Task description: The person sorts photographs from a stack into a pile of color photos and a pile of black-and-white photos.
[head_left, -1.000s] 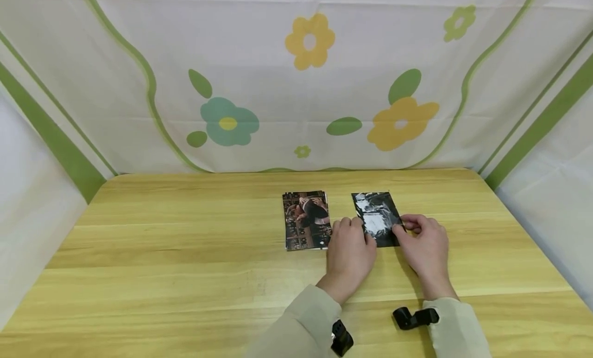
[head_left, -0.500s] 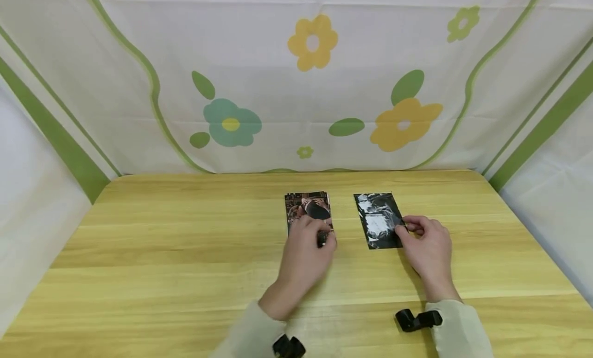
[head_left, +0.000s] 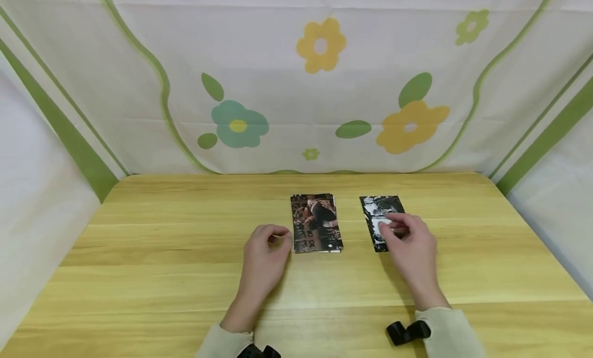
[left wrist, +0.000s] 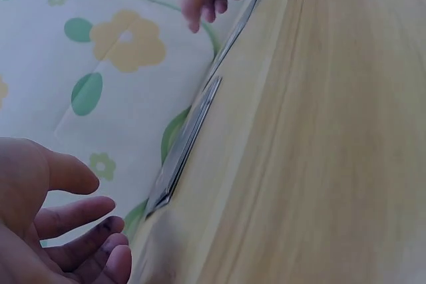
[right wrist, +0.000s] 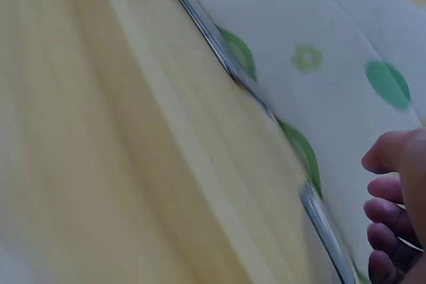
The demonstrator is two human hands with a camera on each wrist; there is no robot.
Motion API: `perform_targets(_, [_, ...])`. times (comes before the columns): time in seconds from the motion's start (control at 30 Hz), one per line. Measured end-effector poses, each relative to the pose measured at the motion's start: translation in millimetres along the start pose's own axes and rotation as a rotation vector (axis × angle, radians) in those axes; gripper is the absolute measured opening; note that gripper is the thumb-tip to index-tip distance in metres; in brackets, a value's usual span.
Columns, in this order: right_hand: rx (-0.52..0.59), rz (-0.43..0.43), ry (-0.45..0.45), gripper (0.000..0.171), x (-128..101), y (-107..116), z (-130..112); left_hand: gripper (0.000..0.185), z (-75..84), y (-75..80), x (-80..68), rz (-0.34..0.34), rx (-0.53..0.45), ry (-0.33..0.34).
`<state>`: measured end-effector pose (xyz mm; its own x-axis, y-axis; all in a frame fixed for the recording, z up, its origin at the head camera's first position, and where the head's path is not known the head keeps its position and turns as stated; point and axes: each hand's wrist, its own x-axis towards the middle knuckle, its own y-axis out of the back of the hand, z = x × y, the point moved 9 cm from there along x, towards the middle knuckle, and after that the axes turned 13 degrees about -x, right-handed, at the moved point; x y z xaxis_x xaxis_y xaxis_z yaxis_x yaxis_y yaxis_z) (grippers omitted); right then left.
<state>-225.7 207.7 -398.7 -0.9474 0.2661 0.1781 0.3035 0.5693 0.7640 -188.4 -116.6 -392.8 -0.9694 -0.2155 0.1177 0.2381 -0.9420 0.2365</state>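
A neat pile of photo cards point(head_left: 317, 221) lies on the table, its top card a dark color picture with two figures. To its right is a black-and-white photo card point(head_left: 374, 206), partly covered in the head view by my right hand point(head_left: 413, 252). That hand hovers over the card's right side, thumb and fingers apart with nothing between them. My left hand point(head_left: 263, 263) is at the pile's left edge, fingers loosely bent. In the left wrist view the left hand's fingers point(left wrist: 76, 217) are spread apart beside the pile point(left wrist: 183, 151) and hold nothing.
The wood-grain table point(head_left: 162, 270) runs back to a white cloth point(head_left: 259, 39) printed with flowers and green lines. More white cloth point(head_left: 556, 183) hangs at both sides. Black wrist cameras point(head_left: 407, 333) sit on the sleeves.
My left hand has moved left from between the cards, across the pile, to its left side. My right hand has left the black-and-white card's right edge and shifted over it.
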Motion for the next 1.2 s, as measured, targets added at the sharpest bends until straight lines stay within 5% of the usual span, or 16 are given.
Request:
perform_targets(0.23, [0.095, -0.093, 0.058, 0.026, -16.8, -26.2, -37.4, 0.01, -7.2, 6.4, 1.4, 0.012, -0.002, 0.023])
perform_targets(0.67, [0.156, -0.228, 0.069, 0.027, -23.7, -59.2, -49.5, 0.013, -19.0, 4.5, 4.5, 0.023, 0.017, 0.041])
perform_targets(0.87, [0.077, -0.237, 0.128, 0.031, -25.2, -64.2, -54.3, 0.015, -22.9, 2.8, 5.8, 0.042, 0.031, 0.02])
perform_targets(1.2, [-0.146, -0.279, 0.197, 0.061, -33.1, -73.0, -60.5, 0.04, -17.6, -12.1, -0.2, 0.019, 0.22, -0.062])
